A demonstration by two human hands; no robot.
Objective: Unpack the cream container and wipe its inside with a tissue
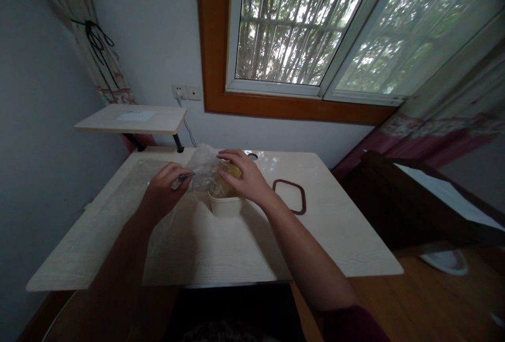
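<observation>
Your left hand is just left of the frame's centre, its grip narrow: thumb and fingers close on a dark slim item, which juts out to the right. You have its tip at the edge of a crumpled clear plastic bag; whether the left fingers also pinch the plastic, I cannot tell.

Your right hand is at the centre of the frame, palm down, fingers curved and held apart from the thumb in a moderately wide grip. It lies over the right side of the bag and a yellow item. Contact with the plastic is apparent; how firmly you grip it, or whether you grip the yellow item, I cannot tell.

The bag is near the centre of the frame, between your hands, its lower right part at the mouth of a cream container. The container stands upright on the pale table, below your right hand in the picture. A brown-rimmed rectangular frame lies flat right of centre, apart from both hands.
</observation>
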